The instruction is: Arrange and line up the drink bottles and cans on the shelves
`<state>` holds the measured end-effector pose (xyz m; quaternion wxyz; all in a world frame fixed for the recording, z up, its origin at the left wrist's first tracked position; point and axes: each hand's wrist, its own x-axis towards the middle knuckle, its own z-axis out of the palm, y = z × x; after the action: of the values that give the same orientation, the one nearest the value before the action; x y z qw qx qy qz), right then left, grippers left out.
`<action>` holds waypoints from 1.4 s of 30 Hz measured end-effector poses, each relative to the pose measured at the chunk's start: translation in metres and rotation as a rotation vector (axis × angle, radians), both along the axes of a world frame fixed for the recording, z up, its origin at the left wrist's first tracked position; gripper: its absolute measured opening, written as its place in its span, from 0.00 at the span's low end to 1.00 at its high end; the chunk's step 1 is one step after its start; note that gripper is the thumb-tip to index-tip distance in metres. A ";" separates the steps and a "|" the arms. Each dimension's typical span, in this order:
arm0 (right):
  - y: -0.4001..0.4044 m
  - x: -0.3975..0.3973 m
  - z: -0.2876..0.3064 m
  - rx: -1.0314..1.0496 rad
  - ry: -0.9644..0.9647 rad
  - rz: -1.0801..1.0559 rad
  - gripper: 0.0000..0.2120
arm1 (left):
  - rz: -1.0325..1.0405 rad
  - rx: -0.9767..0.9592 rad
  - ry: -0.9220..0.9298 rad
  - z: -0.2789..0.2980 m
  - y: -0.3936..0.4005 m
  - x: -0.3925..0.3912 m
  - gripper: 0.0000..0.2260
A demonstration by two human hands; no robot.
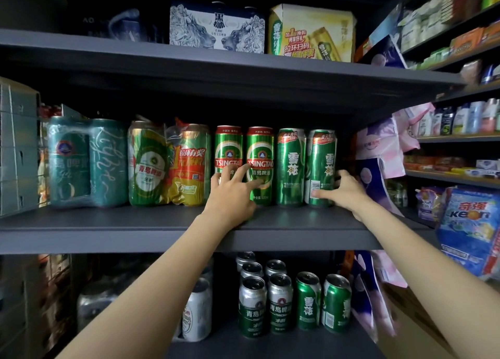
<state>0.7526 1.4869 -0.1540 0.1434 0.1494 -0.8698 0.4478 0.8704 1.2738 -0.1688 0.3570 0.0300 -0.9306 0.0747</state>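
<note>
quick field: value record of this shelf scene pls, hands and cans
middle shelf: four tall loose green cans upright in a row, wrapped multipacks to their left
left hand: fingers spread over the two Tsingtao cans
right hand: fingers curled round the rightmost Snow can, thumb on its front
second Snow can: untouched, between the two hands
top shelf: lion-print carton beside a yellow carton
lower shelf: short cans upright in rows
right side: packaged goods on neighbouring shelves
</note>
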 end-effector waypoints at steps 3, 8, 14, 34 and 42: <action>-0.005 0.005 -0.002 -0.132 -0.030 -0.011 0.53 | 0.034 0.004 0.019 0.000 0.000 0.000 0.25; -0.046 0.025 -0.002 -0.018 -0.013 -0.074 0.61 | 0.012 0.104 -0.068 0.001 -0.002 -0.003 0.25; -0.056 0.026 0.000 0.034 0.008 -0.169 0.61 | -0.044 0.058 -0.053 -0.004 -0.015 -0.021 0.25; -0.019 0.165 -0.127 -0.006 0.680 0.158 0.18 | -0.430 0.018 0.423 -0.160 -0.026 0.094 0.11; -0.087 0.086 -0.201 0.583 0.225 0.301 0.42 | 0.082 0.107 -0.209 -0.212 -0.075 0.041 0.35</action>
<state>0.8381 1.3994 -0.3552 0.1220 0.3594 -0.9081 0.1771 0.9111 1.1990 -0.3813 0.2526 0.0791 -0.9634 0.0422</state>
